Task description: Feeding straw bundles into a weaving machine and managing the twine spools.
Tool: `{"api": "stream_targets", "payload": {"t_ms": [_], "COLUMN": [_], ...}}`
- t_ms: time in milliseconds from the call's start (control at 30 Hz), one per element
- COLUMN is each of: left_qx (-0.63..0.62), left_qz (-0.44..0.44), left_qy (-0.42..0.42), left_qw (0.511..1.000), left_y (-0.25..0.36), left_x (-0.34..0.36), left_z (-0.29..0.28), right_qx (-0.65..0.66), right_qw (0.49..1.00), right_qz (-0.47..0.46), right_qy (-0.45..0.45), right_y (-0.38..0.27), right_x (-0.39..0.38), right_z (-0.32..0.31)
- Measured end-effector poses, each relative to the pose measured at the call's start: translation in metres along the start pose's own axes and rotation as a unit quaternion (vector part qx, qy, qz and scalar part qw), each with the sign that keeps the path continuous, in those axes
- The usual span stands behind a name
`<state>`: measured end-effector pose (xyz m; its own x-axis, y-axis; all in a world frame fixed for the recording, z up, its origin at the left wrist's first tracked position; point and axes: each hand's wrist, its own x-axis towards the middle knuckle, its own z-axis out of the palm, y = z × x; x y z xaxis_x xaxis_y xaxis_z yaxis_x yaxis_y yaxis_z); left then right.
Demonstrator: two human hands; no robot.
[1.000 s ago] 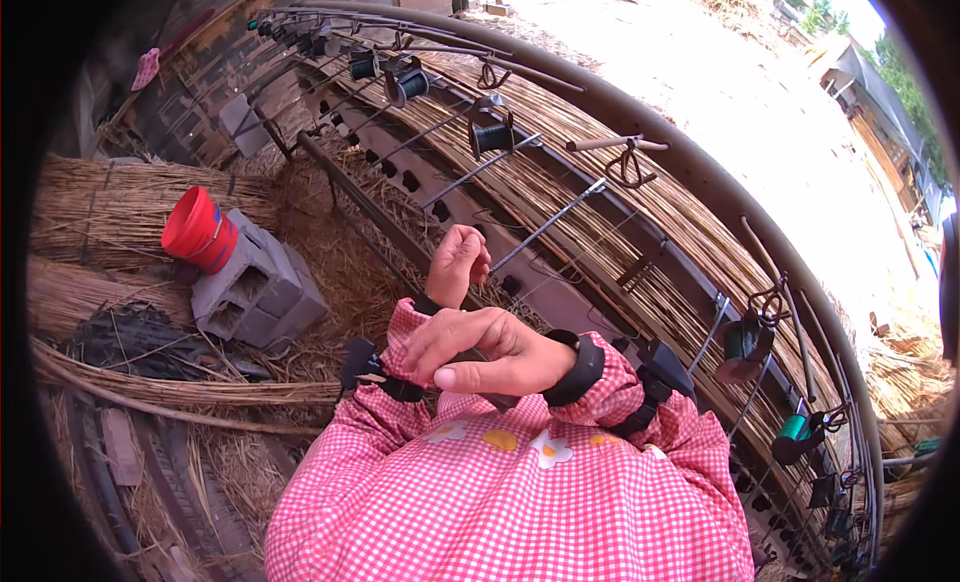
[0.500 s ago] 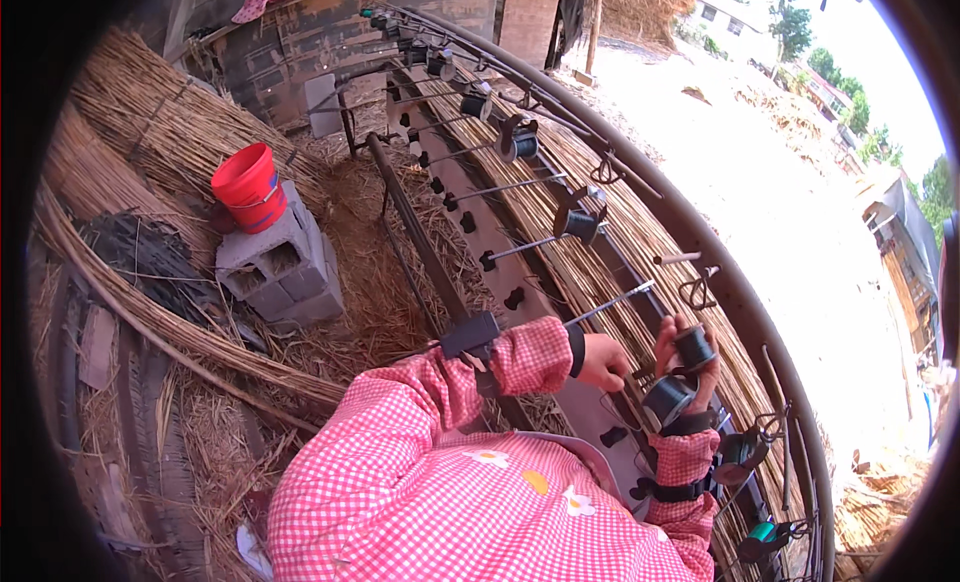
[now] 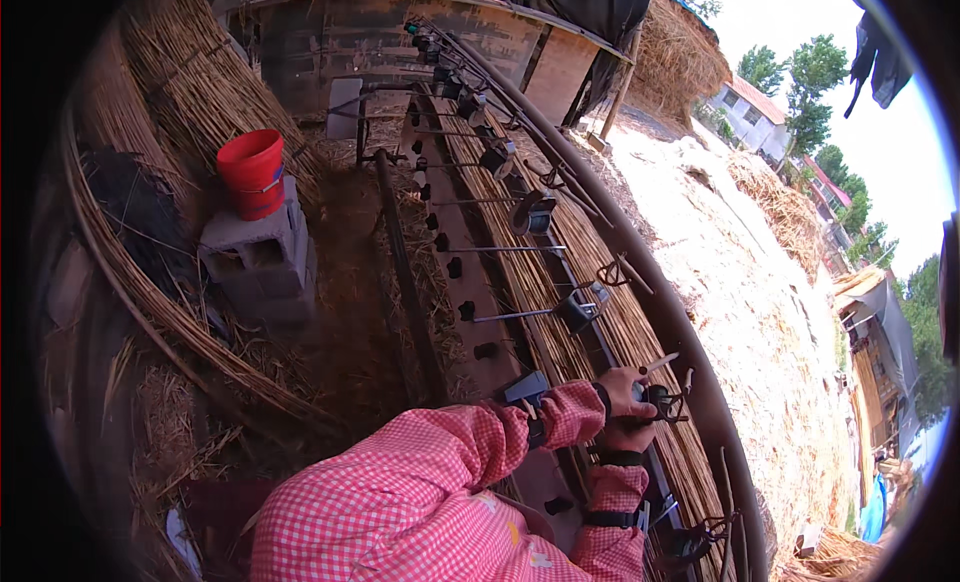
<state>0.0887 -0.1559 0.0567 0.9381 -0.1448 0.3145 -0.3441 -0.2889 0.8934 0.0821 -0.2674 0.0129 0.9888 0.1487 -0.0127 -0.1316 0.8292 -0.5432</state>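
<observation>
Both of my hands meet at a dark spool of wire or twine (image 3: 660, 403) beside a bent wire holder (image 3: 676, 407) on the long machine. My left hand (image 3: 624, 391) comes from above, its fingers closed around the spool's near side. Just below it my right hand (image 3: 628, 438) is curled against the same spool, with its fingers partly hidden. Similar spools sit along the row, such as one with a dark winding (image 3: 538, 218) and another (image 3: 578, 312). A further spool (image 3: 688, 544) lies below my right forearm.
Long reeds (image 3: 560, 232) run under the row of rods and spools. A curved metal pipe (image 3: 640, 267) borders the far side. To the left, a red bucket (image 3: 251, 172) stands on grey concrete blocks (image 3: 262, 252). Reed bundles (image 3: 190, 72) lean behind it.
My view has shifted, and both hands have come together at the wire holder. The spool in my right hand has moved there, and my left hand has closed on it.
</observation>
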Motion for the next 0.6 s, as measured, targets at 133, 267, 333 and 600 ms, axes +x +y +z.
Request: {"api": "stream_targets", "payload": {"t_ms": [133, 267, 333, 600], "left_qx": [0.098, 0.225, 0.306, 0.143], "left_qz": [0.076, 0.120, 0.118, 0.425], "left_qy": [0.028, 0.037, -0.015, 0.081], "left_qw": [0.992, 0.966, 0.945, 0.890], "left_y": [0.006, 0.018, 0.020, 0.075], "left_x": [-0.023, -0.034, -0.044, -0.123], "left_z": [-0.006, -0.020, -0.030, -0.077], "right_qx": [0.007, -0.269, -0.474, -0.726], "right_qw": [0.994, 0.959, 0.865, 0.626], "right_qz": [0.110, 0.083, 0.114, -0.252], "right_qy": [0.024, 0.039, 0.117, 0.130], "right_y": [0.004, 0.000, -0.031, -0.052], "right_x": [-0.016, -0.013, -0.019, -0.086], "right_z": [0.007, -0.012, -0.046, -0.005]}}
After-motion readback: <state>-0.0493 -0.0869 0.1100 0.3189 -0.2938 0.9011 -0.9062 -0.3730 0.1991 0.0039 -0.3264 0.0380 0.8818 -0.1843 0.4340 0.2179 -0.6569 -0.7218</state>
